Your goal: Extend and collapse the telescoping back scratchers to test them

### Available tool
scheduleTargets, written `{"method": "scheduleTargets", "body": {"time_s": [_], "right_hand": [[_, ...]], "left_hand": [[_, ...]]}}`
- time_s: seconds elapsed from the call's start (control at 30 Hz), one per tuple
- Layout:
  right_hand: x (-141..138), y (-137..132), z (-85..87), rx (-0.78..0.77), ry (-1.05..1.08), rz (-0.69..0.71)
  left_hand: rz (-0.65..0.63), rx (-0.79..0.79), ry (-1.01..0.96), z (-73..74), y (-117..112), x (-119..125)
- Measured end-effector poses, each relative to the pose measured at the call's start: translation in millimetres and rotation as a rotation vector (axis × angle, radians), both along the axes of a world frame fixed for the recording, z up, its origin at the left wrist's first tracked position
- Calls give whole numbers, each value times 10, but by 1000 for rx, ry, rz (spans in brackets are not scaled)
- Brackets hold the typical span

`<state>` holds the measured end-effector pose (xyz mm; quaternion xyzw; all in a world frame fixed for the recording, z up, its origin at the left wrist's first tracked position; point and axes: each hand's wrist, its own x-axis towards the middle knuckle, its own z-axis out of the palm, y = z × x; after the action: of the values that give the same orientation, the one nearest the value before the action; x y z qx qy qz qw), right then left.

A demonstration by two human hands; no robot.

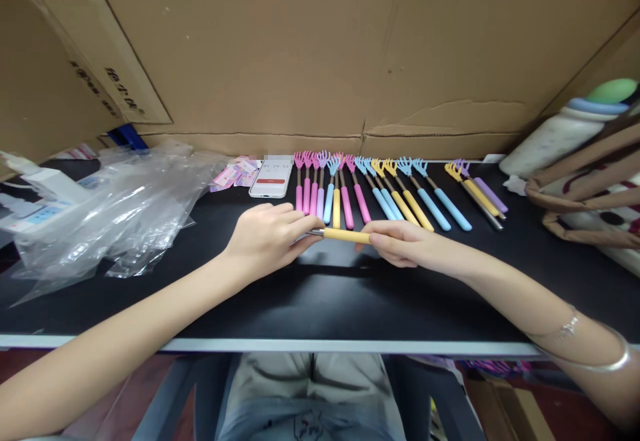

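A back scratcher with a yellow handle (346, 235) lies level between my two hands, just above the black tabletop. My left hand (267, 233) is closed around its metal rod, and the fingers hide that end. The handle's other end is gripped in my right hand (409, 242). Just beyond my hands lies a row of several claw-headed back scratchers, among them a pink one (361, 202), a blue one (434, 209) and a yellow one (417, 210). To their right are a yellow claw head (453, 172), a loose purple handle (491, 194) and a yellow handle (481, 197).
Clear plastic bags (125, 208) and a white power strip (55, 194) occupy the left side. A phone (271, 178) showing a timer lies beside colourful cards (235, 173). At right stand a white bottle (555, 134) and a brown-strapped bag (595, 194). Cardboard (300, 48) walls the back.
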<state>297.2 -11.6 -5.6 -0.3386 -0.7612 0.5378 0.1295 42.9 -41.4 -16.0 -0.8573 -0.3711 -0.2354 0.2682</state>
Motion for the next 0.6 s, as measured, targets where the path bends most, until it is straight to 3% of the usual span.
{"method": "scheduleTargets", "body": {"time_s": [0.1,0.27,0.4,0.6], "right_hand": [[32,-2,63,149,-97,3],[109,60,103,220,-101,-19],[167,107,113,338,-151,-64],[176,120,92,557,-191,-118]], "left_hand": [[56,-27,0,41,15,-51],[208,-151,-8,81,54,-140],[203,-207,-26,98,57,-158],[137,-169,-34,81,65,-174]]}}
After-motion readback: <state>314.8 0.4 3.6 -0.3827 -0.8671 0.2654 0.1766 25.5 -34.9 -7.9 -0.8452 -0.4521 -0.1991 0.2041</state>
